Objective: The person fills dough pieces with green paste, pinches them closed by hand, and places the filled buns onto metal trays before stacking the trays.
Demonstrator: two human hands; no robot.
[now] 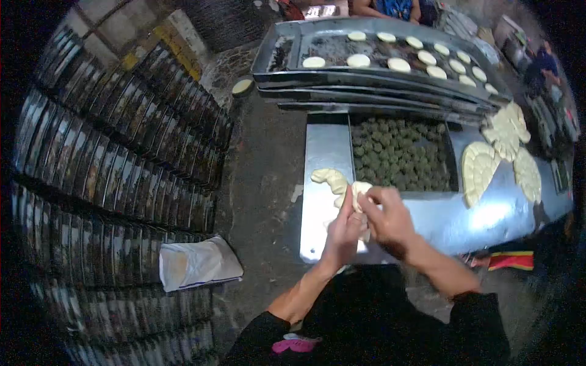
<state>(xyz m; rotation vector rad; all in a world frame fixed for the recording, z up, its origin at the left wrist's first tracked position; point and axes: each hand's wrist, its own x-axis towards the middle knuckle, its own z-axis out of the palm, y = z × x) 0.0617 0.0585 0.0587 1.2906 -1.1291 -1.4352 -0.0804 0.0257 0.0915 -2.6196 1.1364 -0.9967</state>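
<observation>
Both of my hands meet over the near left part of the metal table [421,222]. My left hand [346,235] is closed around a piece of pale dough [361,188], its thumb pointing up. From the right, my right hand [390,221] presses its curled fingers onto the same dough. Most of that piece is hidden by my fingers. Just beyond my left hand, a row of flattened dough pieces [329,178] lies on the metal. Behind my hands a dark tray holds many small, dark greenish balls [400,152].
Stacked trays [287,82] stand at the back, the top one carrying several flat dough rounds [399,64]. Overlapping dough pieces [479,171] lie at the right. Racks of dark pans [116,158] line the left, with a white sack [200,263] beside them. Other people [390,9] are farther off.
</observation>
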